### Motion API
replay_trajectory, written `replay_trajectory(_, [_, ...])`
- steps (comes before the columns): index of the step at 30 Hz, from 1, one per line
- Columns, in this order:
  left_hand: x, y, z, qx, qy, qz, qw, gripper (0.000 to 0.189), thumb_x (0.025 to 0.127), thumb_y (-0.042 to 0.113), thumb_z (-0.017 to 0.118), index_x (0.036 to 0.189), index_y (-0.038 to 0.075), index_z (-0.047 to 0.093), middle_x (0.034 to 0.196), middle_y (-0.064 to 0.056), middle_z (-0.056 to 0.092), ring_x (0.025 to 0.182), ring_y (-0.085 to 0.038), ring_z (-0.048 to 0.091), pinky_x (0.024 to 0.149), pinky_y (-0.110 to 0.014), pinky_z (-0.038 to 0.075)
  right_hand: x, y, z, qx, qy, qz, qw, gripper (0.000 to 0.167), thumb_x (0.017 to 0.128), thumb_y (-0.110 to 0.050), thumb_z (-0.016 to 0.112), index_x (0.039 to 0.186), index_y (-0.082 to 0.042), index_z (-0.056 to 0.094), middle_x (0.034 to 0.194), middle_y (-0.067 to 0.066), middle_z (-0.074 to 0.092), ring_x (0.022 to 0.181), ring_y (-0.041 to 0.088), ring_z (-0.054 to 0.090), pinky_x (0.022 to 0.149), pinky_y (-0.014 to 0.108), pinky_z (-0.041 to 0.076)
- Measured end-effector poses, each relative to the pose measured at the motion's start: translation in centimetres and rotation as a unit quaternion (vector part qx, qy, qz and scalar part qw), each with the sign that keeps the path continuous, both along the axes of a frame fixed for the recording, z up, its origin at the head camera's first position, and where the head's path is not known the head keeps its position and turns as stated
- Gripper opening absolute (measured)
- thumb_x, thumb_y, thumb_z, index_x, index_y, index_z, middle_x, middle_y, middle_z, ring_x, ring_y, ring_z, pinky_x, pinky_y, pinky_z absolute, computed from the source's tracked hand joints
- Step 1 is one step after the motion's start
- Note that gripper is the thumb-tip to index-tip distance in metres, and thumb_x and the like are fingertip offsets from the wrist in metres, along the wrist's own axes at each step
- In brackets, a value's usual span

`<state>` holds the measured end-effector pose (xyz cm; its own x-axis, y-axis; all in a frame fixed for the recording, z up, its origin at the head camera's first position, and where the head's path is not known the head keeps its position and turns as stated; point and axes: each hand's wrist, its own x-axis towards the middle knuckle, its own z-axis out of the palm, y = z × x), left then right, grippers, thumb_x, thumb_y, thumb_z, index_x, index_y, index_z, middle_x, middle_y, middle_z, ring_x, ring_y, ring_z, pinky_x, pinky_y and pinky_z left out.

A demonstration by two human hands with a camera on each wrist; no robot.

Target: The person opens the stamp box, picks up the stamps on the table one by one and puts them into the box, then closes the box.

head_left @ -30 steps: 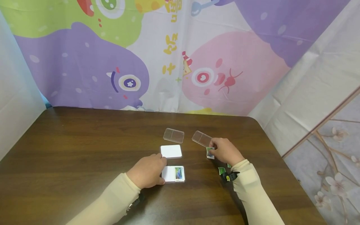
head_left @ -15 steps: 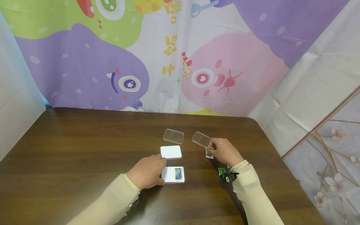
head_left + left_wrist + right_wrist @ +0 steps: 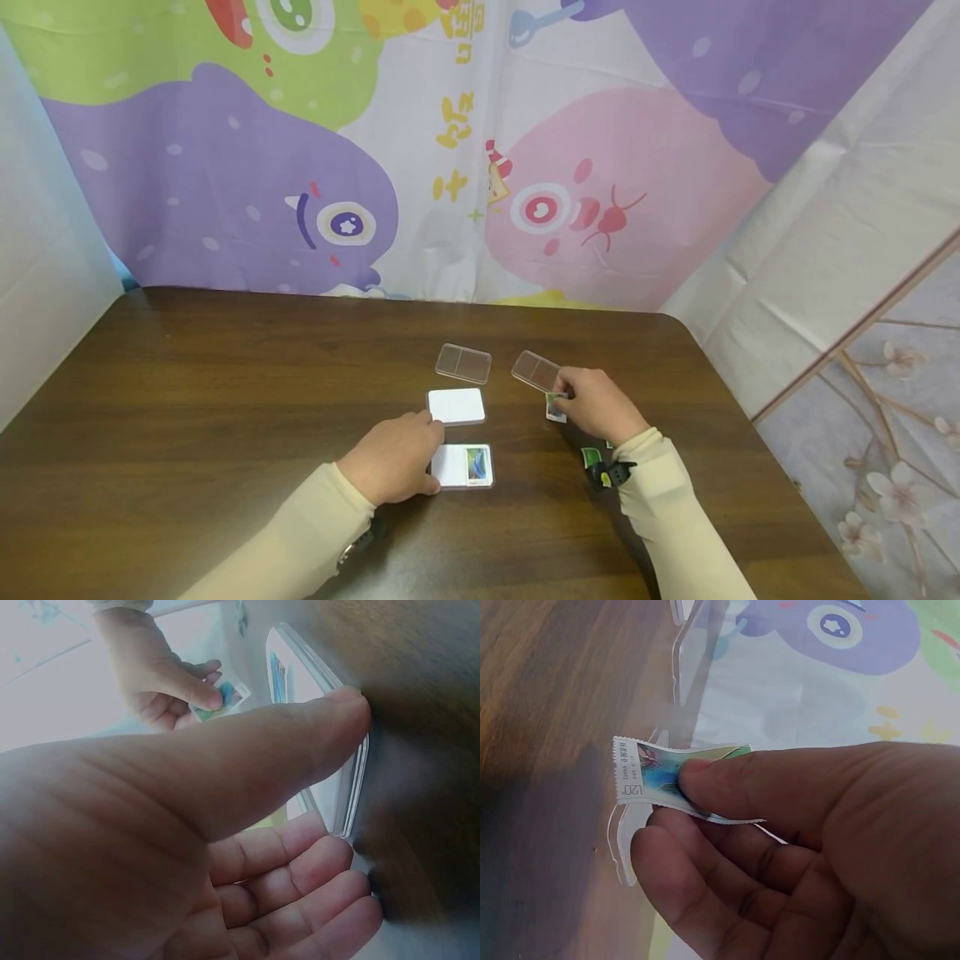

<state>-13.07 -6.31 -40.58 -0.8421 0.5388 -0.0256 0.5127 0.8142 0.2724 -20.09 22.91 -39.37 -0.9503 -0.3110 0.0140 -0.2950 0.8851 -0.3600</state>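
Note:
My right hand (image 3: 600,404) pinches a postage stamp (image 3: 658,774) between thumb and fingers, above the table. The stamp has perforated edges, a blue-green picture, and bows slightly. With thumb and index finger, my left hand (image 3: 393,458) holds the left end of a flat case (image 3: 450,477) by its edges. At the right end of that case's white face lies another stamp (image 3: 477,466). Just behind it is a second white-faced case (image 3: 456,406), close to my left fingertips. Under my right wrist lie some green stamps (image 3: 591,457), partly hidden.
Two clear plastic lids (image 3: 463,363) (image 3: 534,370) lie farther back; my right hand partly covers the right one. The brown table (image 3: 225,375) meets a cartoon-printed curtain (image 3: 420,167) at its far edge. A flowered panel (image 3: 892,433) stands to the right.
My right hand has shifted slightly left with the stamp still pinched. The left hand and the cases have stayed in place.

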Motion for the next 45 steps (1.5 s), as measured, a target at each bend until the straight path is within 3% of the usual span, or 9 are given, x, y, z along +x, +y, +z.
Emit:
replay_trajectory(8, [0.0, 0.0, 0.1, -0.01, 0.003, -0.001, 0.9999, 0.05, 0.076, 0.028, 0.093, 0.103, -0.004, 0.065, 0.095, -0.012, 0.063, 0.088, -0.027, 0.063, 0.081, -0.045, 0.056, 1.3, -2.5, 0.2, -0.016, 0.029, 0.043, 0.9985, 0.018, 0.094, -0.011, 0.076, 0.084, -0.013, 0.061, 0.078, -0.002, 0.063, 0.063, 0.011, 0.051, 0.058, 0.028, 0.044])
replay_trajectory(16, [0.1, 0.1, 0.0, -0.009, 0.005, 0.004, 0.9999, 0.052, 0.074, 0.028, 0.094, 0.103, -0.004, 0.065, 0.094, -0.011, 0.063, 0.086, -0.026, 0.062, 0.079, -0.045, 0.056, 2.9, -6.3, 0.2, -0.05, 0.041, 0.14, 0.988, 0.018, 0.094, -0.009, 0.075, 0.083, -0.016, 0.062, 0.076, -0.01, 0.061, 0.066, 0.005, 0.052, 0.063, 0.024, 0.047])
replay_trajectory(24, [0.1, 0.1, 0.2, 0.001, -0.004, 0.009, 1.0, 0.051, 0.073, 0.026, 0.095, 0.103, -0.003, 0.065, 0.094, -0.011, 0.063, 0.085, -0.025, 0.061, 0.077, -0.045, 0.055, 3.7, -9.0, -0.6, -0.129, -0.041, 0.152, 0.979, 0.013, 0.094, -0.007, 0.073, 0.087, -0.013, 0.065, 0.077, -0.007, 0.064, 0.069, 0.006, 0.055, 0.063, 0.024, 0.048])
replay_trajectory(29, [0.1, 0.1, 0.2, 0.008, -0.006, 0.008, 0.9999, 0.052, 0.072, 0.026, 0.095, 0.104, -0.002, 0.065, 0.095, -0.011, 0.064, 0.086, -0.026, 0.062, 0.076, -0.045, 0.055, 4.0, -10.0, -1.1, -0.15, -0.104, 0.154, 0.9712, 0.009, 0.094, -0.009, 0.074, 0.089, -0.013, 0.068, 0.076, -0.007, 0.064, 0.068, 0.006, 0.056, 0.063, 0.025, 0.048])
replay_trajectory(32, [0.1, 0.0, 0.2, 0.008, -0.008, 0.009, 0.9999, 0.052, 0.073, 0.027, 0.095, 0.104, -0.001, 0.066, 0.096, -0.011, 0.065, 0.088, -0.027, 0.063, 0.077, -0.045, 0.055, 4.2, -10.3, -1.5, -0.15, -0.115, 0.162, 0.9686, 0.009, 0.093, -0.009, 0.075, 0.088, -0.013, 0.069, 0.075, -0.008, 0.064, 0.065, 0.005, 0.054, 0.062, 0.025, 0.046])
replay_trajectory(37, [0.1, 0.0, 0.1, 0.012, -0.009, 0.011, 0.9998, 0.05, 0.072, 0.026, 0.096, 0.102, 0.0, 0.066, 0.096, -0.01, 0.064, 0.09, -0.027, 0.064, 0.079, -0.045, 0.055, 4.4, -10.8, -2.2, -0.111, -0.081, 0.164, 0.9768, 0.013, 0.091, -0.013, 0.077, 0.084, -0.017, 0.067, 0.074, -0.011, 0.063, 0.063, 0.003, 0.051, 0.06, 0.024, 0.044])
replay_trajectory(45, [0.1, 0.0, 0.1, 0.02, -0.01, 0.009, 0.9997, 0.051, 0.071, 0.026, 0.096, 0.103, 0.0, 0.066, 0.096, -0.01, 0.065, 0.089, -0.027, 0.064, 0.08, -0.046, 0.055, 4.7, -11.3, -2.7, -0.009, 0.027, 0.163, 0.9862, 0.021, 0.085, -0.025, 0.086, 0.091, -0.016, 0.067, 0.087, -0.005, 0.06, 0.078, 0.009, 0.052, 0.065, 0.026, 0.046])
